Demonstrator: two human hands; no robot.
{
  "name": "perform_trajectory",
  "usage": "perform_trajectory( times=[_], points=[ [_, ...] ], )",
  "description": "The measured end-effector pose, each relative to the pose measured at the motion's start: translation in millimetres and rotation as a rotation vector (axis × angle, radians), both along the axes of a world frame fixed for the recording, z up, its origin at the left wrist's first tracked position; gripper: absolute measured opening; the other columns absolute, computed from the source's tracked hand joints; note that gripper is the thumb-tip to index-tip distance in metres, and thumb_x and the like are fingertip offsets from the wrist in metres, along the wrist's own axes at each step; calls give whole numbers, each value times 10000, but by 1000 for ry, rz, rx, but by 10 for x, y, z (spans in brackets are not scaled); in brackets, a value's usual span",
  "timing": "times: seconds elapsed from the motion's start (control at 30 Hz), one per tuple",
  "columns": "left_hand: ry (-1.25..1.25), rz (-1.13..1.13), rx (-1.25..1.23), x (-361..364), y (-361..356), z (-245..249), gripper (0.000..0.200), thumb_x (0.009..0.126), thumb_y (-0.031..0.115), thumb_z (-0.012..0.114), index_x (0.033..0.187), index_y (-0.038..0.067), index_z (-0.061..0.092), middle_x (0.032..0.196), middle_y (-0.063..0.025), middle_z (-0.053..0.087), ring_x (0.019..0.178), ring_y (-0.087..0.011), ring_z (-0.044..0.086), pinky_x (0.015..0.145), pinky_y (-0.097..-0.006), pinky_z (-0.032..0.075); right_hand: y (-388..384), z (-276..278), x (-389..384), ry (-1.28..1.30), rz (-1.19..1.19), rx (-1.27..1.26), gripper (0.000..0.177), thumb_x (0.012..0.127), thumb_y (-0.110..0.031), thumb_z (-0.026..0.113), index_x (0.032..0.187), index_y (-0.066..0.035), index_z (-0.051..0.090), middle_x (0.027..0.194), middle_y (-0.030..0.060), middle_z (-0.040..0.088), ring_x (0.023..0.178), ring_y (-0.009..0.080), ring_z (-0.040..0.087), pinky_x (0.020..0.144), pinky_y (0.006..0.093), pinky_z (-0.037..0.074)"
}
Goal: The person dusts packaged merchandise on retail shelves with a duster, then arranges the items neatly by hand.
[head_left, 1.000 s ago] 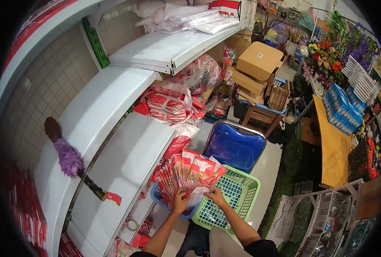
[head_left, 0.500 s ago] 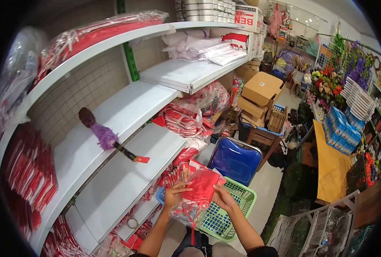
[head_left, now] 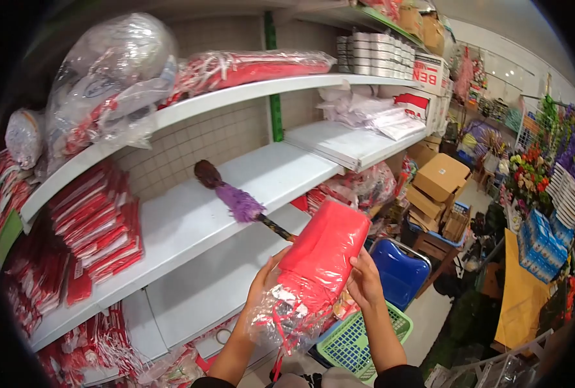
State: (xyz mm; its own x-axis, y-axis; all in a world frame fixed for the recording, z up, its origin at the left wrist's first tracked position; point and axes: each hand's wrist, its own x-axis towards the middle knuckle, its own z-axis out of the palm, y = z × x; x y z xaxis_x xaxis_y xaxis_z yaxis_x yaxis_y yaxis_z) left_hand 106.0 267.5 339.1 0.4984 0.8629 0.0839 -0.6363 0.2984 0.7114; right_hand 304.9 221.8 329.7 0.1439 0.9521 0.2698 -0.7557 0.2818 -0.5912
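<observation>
A red package in clear plastic [head_left: 326, 242] is held up in front of the shelves, with loose plastic and red strings hanging from its lower end. My left hand [head_left: 266, 275] grips its left side, the fingers partly hidden behind it. At its right edge, my right hand [head_left: 365, 278] holds on with thumb and fingers. Just beyond the package, a purple duster [head_left: 241, 204] lies on the middle shelf [head_left: 177, 223], its dark handle reaching over the shelf edge. Below my right hand is a green basket [head_left: 345, 349].
Stacked red packets [head_left: 100, 220] fill the left of the shelf. Plastic-wrapped bundles [head_left: 248, 68] lie on the upper shelf. A blue folding chair [head_left: 400, 271], cardboard boxes [head_left: 441, 176] and a yellow table [head_left: 517, 291] stand to the right.
Both hands have raised the red package toward the shelves, and it now appears larger. The view has turned left, showing more of the stacked packets and upper shelf.
</observation>
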Motion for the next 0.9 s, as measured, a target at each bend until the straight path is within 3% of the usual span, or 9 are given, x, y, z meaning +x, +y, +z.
perform_trajectory(
  times=[0.13,0.2,0.23,0.3,0.33,0.37,0.57,0.67,0.9],
  points=[
    [-210,-72,-281,-501,220,257,703,894,564,394,1313,0,400,1312,-159,463,1165,-281,491,997,-415,383,321,489,-507,-156,191,53,530,841,-96,588,1306,-15,348,1172,109,547,981,197,604,800,341,538],
    [-341,-93,-199,-665,220,373,805,826,657,426,1325,26,389,1305,-175,464,1154,-298,499,988,-432,395,498,622,-765,-307,335,45,551,841,-97,595,1316,-13,329,1156,102,554,959,191,611,777,336,546],
    [-347,-58,-157,-773,210,411,816,822,667,418,1331,30,382,1311,-181,456,1151,-312,499,986,-447,395,531,732,-963,-476,223,14,448,824,-119,638,1223,-1,472,950,70,630,782,132,620,631,263,521],
    [-400,-94,-49,-927,173,547,850,810,696,377,1396,87,280,1398,-198,330,1223,-407,399,958,-716,238,667,740,-1112,-1026,-289,131,301,823,-151,653,1072,-3,571,794,73,623,656,133,579,555,272,474],
    [-391,-115,-20,-1041,201,532,851,812,685,384,1401,82,265,1404,-208,313,1236,-418,377,964,-702,249,747,743,-1188,-1282,-566,195,242,822,-167,660,996,-4,621,715,75,619,593,133,559,517,277,450],
    [-383,-136,8,-1180,237,485,852,815,673,391,1407,77,250,1410,-218,297,1249,-429,355,971,-688,259,841,757,-1292,-1134,-782,173,219,786,-207,699,787,6,646,543,83,529,483,155,467,473,282,374],
    [-463,-52,-107,-1665,309,399,843,832,628,417,1410,45,226,1413,-253,262,1287,-451,282,981,-602,339,1426,607,-1397,-1891,-1388,274,381,822,-262,620,1120,-58,499,763,142,611,578,317,585,542,428,446],
    [-483,-58,-93,-1759,340,331,808,854,604,411,1405,41,235,1402,-257,278,1269,-449,313,971,-589,361,1726,313,-1411,-2008,-820,-45,428,803,-223,637,1148,-52,452,723,179,604,654,352,595,573,442,457],
    [-410,-149,-17,-1871,422,252,676,889,531,424,1337,30,355,1266,-232,466,1077,-420,524,891,-536,452,960,112,-1365,-1345,-522,169,362,855,-196,596,1167,-25,525,758,235,597,661,378,588,593,384,449]
  ],
)
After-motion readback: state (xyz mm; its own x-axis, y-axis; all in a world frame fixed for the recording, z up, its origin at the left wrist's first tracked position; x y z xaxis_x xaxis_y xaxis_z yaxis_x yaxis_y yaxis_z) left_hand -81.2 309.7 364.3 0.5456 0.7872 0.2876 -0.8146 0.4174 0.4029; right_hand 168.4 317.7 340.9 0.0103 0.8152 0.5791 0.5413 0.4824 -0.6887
